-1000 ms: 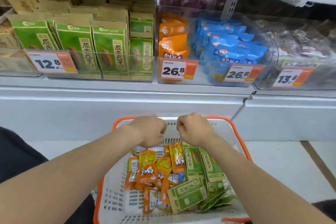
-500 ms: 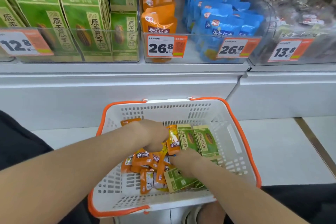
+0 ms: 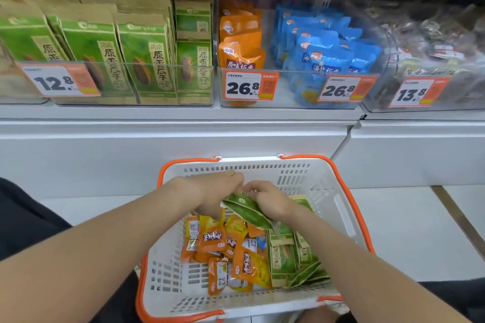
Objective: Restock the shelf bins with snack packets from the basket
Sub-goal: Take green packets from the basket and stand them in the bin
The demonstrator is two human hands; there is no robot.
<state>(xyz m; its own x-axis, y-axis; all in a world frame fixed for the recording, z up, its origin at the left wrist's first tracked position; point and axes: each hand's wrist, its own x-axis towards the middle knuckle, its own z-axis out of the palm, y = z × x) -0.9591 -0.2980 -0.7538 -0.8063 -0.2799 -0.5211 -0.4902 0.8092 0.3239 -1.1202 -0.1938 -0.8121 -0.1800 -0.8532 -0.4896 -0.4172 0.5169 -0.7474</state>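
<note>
The fingertips of the left hand (image 3: 210, 193) are hidden, so I cannot tell if it holds anything. The right hand (image 3: 269, 200), just beside it, grips a green packet (image 3: 248, 211) above the basket (image 3: 324, 186). Under both hands lie orange packets (image 3: 223, 241). Beyond the hands, the shelf bins (image 3: 286, 93) hold green, orange and blue packs.

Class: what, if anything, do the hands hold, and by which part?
The right hand grips a green snack packet near its top end. The left hand meets that end; whether it grips cannot be told.
</note>
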